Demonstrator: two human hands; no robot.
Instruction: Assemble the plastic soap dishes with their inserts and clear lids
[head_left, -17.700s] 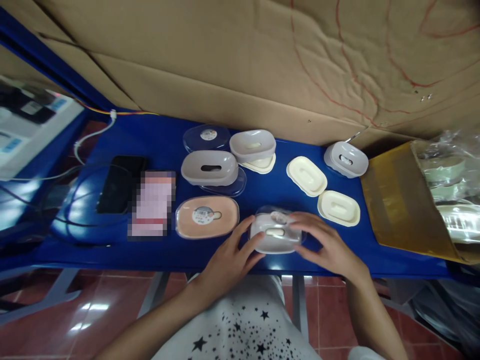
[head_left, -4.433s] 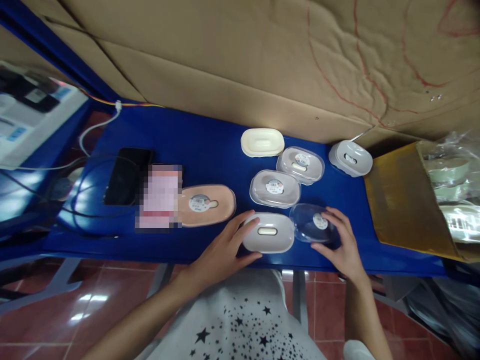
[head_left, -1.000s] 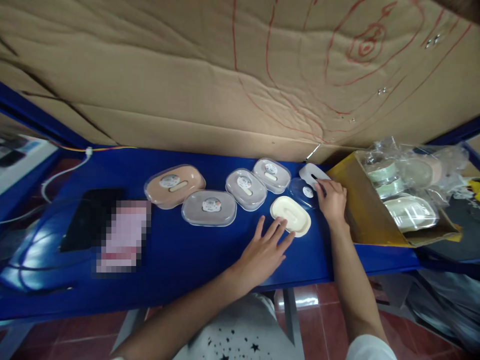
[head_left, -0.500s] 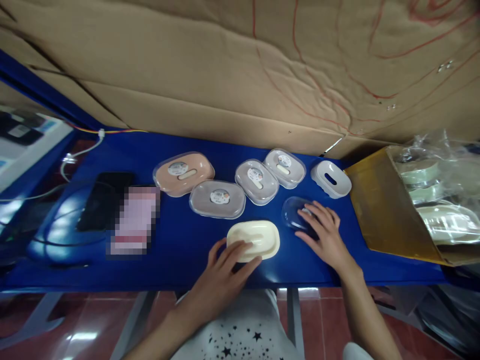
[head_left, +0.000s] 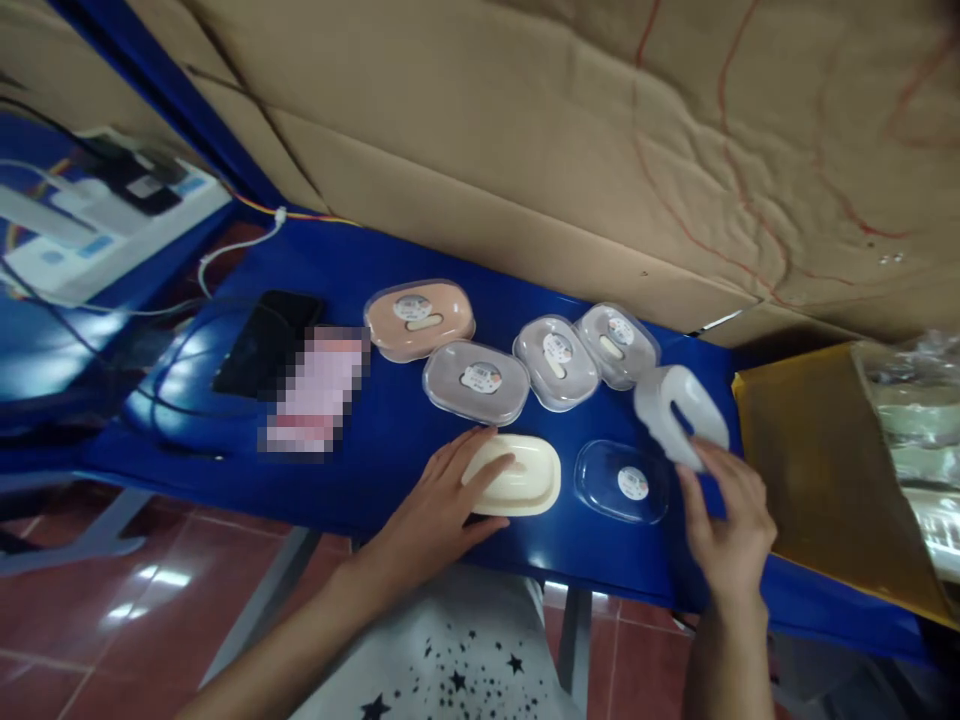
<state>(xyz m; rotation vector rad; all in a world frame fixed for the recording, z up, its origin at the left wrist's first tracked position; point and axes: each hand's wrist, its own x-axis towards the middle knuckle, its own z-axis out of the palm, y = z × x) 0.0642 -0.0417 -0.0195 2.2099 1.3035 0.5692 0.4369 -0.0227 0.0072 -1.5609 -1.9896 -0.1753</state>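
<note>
At the table's front middle, my left hand (head_left: 442, 495) grips the left end of a cream oval soap dish base (head_left: 529, 480), thumb at the near rim, fingers over the far rim, one finger across its hollow. My right hand (head_left: 727, 510) pinches the near edge of a light grey soap dish insert (head_left: 664, 405) with a long slot, which is tilted up. Between the hands lies a clear lid (head_left: 611, 475) with a round sticker. Behind are lidded soap dishes: one peach (head_left: 442, 315), and several grey, including a front one (head_left: 450, 385).
A cardboard box (head_left: 810, 440) holding wrapped pale green pieces (head_left: 922, 420) stands at the right. To the left lie a black phone (head_left: 259, 345), a blurred-out pink item (head_left: 319, 390), cables and a white power strip (head_left: 112, 250). Brown cardboard (head_left: 480, 140) lines the back.
My right hand has left the clear lid and taken hold of the grey insert, tilting it. My left hand has shifted to the cream base's left end. The camera view has turned left.
</note>
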